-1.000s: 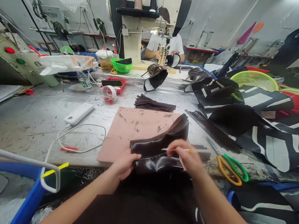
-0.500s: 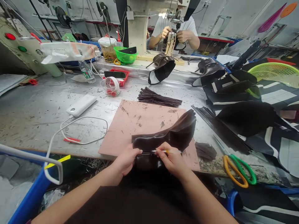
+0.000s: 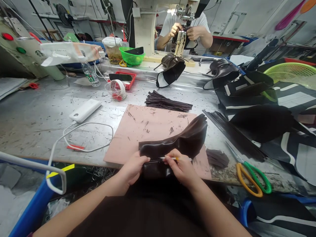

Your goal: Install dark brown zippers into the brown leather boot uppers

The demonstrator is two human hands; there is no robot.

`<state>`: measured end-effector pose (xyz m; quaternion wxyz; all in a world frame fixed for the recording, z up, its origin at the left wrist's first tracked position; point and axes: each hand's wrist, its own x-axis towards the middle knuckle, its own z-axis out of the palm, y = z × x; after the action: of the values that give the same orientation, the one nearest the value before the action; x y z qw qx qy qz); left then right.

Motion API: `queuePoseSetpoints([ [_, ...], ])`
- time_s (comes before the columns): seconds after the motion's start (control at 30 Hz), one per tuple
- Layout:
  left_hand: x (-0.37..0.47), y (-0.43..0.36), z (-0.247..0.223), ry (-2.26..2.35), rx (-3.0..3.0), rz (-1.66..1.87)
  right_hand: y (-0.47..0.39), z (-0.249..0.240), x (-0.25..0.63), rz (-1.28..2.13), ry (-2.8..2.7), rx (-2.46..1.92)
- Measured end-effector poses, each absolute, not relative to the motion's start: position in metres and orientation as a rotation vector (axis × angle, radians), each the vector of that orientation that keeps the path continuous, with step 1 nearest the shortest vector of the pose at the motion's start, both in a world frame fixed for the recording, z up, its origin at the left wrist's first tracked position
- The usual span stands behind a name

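Gripping the near left part of a dark brown leather piece (image 3: 170,144) with the left hand (image 3: 130,168), with fingers pressed together on it and the thumb on top. Pinching a slim white pen-like tool (image 3: 162,158) between thumb and fingers of the right hand (image 3: 180,168), with the tip near the left thumb; cannot tell whether touching the leather.

Placed, as for the leather, across the near right part of a pink board (image 3: 153,123), flaring just past its right edge and reaching over its near edge toward the body. Bordered along the board's far edge by a bundle of dark strips (image 3: 169,102). Hemmed on the right by a short stack of strips (image 3: 217,158), then by scissors (image 3: 243,163) with handles at the near edge of the table (image 3: 37,131). Crowded farther right by a heap of black leather parts (image 3: 259,126). Roomier to the left, with scuffed surface around a white power bank (image 3: 85,111), though with a white cable (image 3: 98,123) looping near the board's left edge.
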<state>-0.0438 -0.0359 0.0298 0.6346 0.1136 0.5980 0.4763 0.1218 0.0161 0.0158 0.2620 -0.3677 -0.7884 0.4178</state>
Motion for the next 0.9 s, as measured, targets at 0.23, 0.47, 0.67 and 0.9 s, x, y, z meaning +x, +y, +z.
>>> queuePoseSetpoints([
  [0.23, -0.0442, -0.0365, 0.0276, 1.347, 0.267, 1.102, 0.0166, 0.0178, 0.1234, 1.171, -2.124, -1.008],
  [0.47, -0.0445, -0.0362, 0.0270, 1.365, 0.258, 1.097, 0.0164, 0.0173, 0.1249, 1.159, -1.982, -1.128],
  [0.67, -0.0441, -0.0364, 0.0283, 1.357, 0.261, 1.097, 0.0158, 0.0183, 0.1241, 1.129, -2.031, -1.133],
  [0.9, -0.0454, -0.0373, 0.0252, 1.347, 0.287, 1.096, 0.0154, 0.0168, 0.1250, 1.118, -2.058, -1.133],
])
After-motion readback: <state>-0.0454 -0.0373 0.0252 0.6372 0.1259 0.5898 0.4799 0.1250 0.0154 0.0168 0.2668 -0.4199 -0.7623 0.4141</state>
